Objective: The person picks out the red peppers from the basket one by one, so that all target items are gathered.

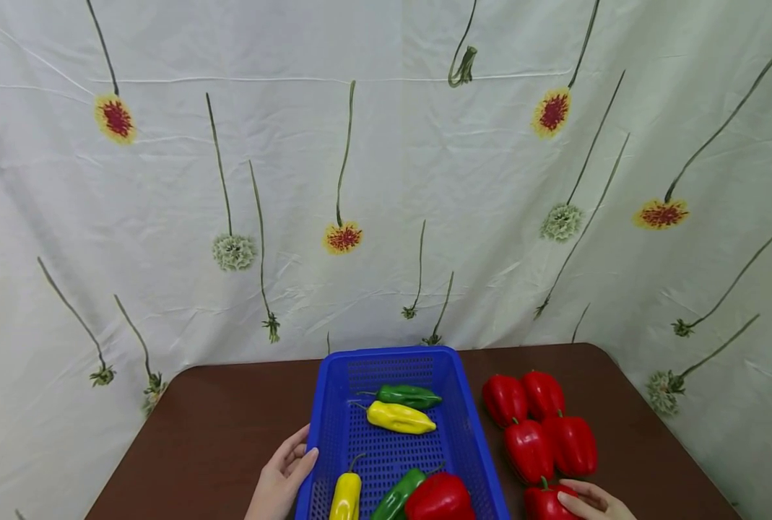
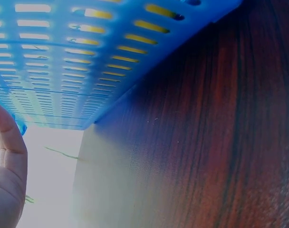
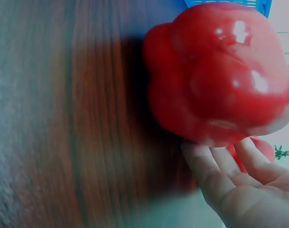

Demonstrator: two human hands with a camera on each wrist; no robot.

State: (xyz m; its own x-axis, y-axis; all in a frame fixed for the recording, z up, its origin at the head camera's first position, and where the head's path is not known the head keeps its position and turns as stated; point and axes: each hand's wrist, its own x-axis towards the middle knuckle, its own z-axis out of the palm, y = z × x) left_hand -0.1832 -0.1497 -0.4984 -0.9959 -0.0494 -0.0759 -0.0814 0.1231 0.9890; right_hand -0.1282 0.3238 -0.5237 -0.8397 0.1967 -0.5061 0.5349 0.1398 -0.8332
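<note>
A blue plastic basket (image 1: 398,355) with slotted walls stands on the table in the head view. My left hand (image 1: 284,473) holds its left rim, thumb on top. In the left wrist view the left hand (image 2: 6,175) shows at the edge beside the slotted wall (image 2: 54,71). My right hand (image 1: 593,502) grips the nearest red bell pepper (image 1: 547,503), right of the basket. Seen from the right wrist, that bell pepper (image 3: 220,76) has fingers (image 3: 206,166) curled against its side, close over the table. The thumb is mostly out of frame there.
Inside the basket lie green peppers (image 1: 409,396), yellow peppers (image 1: 401,418) and a red bell pepper (image 1: 440,498). Several more red bell peppers (image 1: 528,449) are grouped to its right. The brown table (image 1: 230,419) ends at a flower-printed white curtain (image 1: 386,159).
</note>
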